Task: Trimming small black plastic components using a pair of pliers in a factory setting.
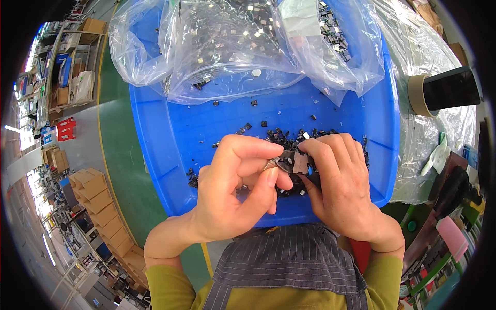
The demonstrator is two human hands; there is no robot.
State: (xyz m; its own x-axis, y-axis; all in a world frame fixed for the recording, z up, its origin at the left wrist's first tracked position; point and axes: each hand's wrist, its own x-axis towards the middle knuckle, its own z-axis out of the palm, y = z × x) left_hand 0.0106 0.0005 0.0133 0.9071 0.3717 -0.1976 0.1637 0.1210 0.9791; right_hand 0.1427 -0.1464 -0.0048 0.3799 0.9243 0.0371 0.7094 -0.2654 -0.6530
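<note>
My left hand is closed in a pinch, thumb and fingers around a small pointed metal piece. Close against it, my right hand grips a small black part with a grey metal plate between thumb and forefinger. The two pieces meet or nearly meet; I cannot tell if they are joined. Both hands are above a blue plastic bin. Many small black parts lie heaped on its floor, partly hidden under my hands.
See-through plastic bags of small black and silvery parts fill the bin's far end. On the right, a tape roll and a black device rest on plastic sheeting. Cardboard boxes stand at left beyond a green floor strip.
</note>
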